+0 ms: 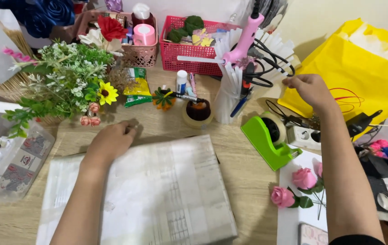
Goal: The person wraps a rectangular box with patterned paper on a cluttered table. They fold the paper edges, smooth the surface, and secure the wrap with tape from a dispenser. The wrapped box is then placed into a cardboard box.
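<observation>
Nearest, a flat rectangular parcel point(157, 195) wrapped in pale, faintly printed paper lies on the wood-grain table point(248, 177). The left hand point(111, 140) rests curled, knuckles down, on its far-left corner at about 11 o'clock, gripping nothing. At 3 o'clock lie soft pink fabric roses point(293, 188) and a glossy green tape dispenser point(266, 136). Farther, at 1 o'clock, the right hand point(309, 88) pinches a thin white strip point(273, 56) beside the crinkly yellow bag point(361, 72). A pink glue gun point(246, 38) stands beyond.
</observation>
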